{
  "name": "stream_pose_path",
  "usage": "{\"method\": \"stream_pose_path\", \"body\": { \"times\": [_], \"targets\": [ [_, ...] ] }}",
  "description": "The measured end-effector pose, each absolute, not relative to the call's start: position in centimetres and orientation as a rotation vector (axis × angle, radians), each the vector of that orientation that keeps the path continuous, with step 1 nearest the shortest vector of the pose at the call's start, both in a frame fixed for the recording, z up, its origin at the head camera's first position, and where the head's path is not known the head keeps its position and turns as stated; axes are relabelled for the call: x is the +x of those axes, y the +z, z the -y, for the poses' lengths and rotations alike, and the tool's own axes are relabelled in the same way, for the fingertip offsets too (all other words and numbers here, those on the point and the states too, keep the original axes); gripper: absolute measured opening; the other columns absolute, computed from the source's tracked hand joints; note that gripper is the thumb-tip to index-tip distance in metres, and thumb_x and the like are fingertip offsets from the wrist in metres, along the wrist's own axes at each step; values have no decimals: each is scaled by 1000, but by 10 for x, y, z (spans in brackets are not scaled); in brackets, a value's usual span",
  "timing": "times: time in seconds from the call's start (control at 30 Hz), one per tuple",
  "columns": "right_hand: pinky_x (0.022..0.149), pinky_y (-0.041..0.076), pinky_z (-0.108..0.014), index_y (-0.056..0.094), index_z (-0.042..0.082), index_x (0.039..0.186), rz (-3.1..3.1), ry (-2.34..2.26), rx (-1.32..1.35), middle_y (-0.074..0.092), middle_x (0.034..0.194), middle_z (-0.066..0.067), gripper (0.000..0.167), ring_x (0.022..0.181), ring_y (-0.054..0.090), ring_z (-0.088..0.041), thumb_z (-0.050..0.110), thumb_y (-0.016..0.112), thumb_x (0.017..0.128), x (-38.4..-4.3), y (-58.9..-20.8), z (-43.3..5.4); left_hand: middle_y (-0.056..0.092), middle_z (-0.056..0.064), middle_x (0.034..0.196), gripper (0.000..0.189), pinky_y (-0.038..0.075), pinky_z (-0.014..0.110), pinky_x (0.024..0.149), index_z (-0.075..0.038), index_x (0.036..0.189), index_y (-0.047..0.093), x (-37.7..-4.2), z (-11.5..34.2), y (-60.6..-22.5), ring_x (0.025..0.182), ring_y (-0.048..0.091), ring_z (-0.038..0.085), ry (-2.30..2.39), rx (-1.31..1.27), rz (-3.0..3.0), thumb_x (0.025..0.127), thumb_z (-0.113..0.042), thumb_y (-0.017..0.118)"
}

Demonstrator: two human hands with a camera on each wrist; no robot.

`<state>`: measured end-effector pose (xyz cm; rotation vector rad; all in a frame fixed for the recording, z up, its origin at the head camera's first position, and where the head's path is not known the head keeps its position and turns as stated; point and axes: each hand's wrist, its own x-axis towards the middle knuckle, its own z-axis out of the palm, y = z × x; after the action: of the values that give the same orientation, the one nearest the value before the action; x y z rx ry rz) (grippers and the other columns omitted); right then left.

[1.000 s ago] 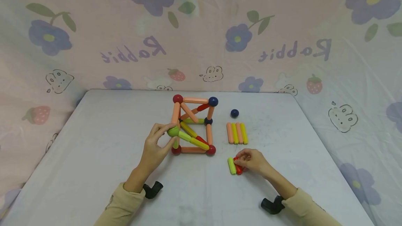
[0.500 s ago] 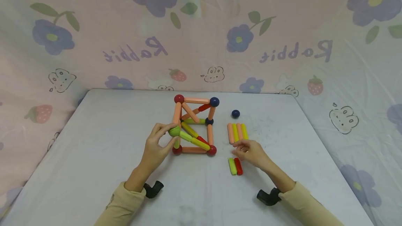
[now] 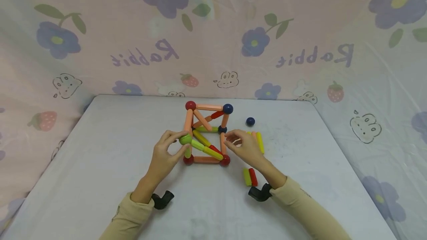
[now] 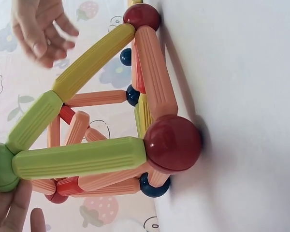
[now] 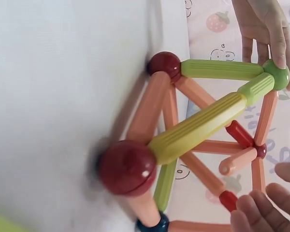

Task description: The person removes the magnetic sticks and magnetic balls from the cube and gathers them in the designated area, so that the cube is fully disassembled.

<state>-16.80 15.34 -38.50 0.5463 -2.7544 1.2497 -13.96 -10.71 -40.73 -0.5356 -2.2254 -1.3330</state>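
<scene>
My left hand (image 3: 165, 155) pinches a green ball (image 3: 185, 139) at the near upper left corner of a frame of magnetic sticks and balls. From that ball a green stick (image 4: 82, 157) runs to a red ball (image 4: 173, 144) on the table. A short green stick joined to a yellow stick (image 5: 200, 126) slopes from it to another red ball (image 5: 128, 167). One orange stick (image 3: 202, 120) hangs from the upper red ball (image 3: 190, 106) with its other end free. Beside the frame's right side, my right hand (image 3: 245, 147) has loosely bent fingers and holds nothing.
A loose dark blue ball (image 3: 250, 121) lies to the right of the frame. Yellow and orange sticks (image 3: 260, 142) lie partly behind my right hand. A short green stick (image 3: 247, 177) and a short red stick (image 3: 253, 177) lie nearer, by the right forearm.
My right hand has left the short red stick and moved up and left, past the row of sticks, to the frame's right side. The left hand stays on the green ball.
</scene>
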Motion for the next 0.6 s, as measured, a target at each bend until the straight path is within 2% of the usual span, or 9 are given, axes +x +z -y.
{"method": "stream_pose_path", "body": {
  "times": [0.27, 0.47, 0.6],
  "targets": [
    [82, 58, -42, 65, -2, 108, 2552, 1233, 629, 69, 101, -16, 24, 92, 66, -27, 7, 70, 86, -184, -376, -121, 66, 6, 96, 40, 46, 9, 90, -9, 116, 70, -140, 107, -407, 95, 56, 3, -1414, -470, 2229, 77, -4, 78],
    [88, 56, -46, 62, 0, 119, 2563, 1159, 683, 68, 112, -18, 33, 99, 65, -33, 8, 68, 88, -199, -376, -96, 66, 7, 95, 36, 47, 9, 90, -8, 113, 71, -140, 108, -405, 94, 55, -4, -1526, -426, 2235, 78, -4, 77],
    [95, 54, -44, 58, 3, 128, 2613, 1104, 696, 65, 124, -16, 42, 110, 63, -32, 9, 67, 88, -207, -380, -84, 65, 9, 95, 36, 48, 10, 90, -7, 113, 71, -140, 108, -406, 94, 55, -6, -1578, -422, 2230, 78, -3, 78]
  ]
}}
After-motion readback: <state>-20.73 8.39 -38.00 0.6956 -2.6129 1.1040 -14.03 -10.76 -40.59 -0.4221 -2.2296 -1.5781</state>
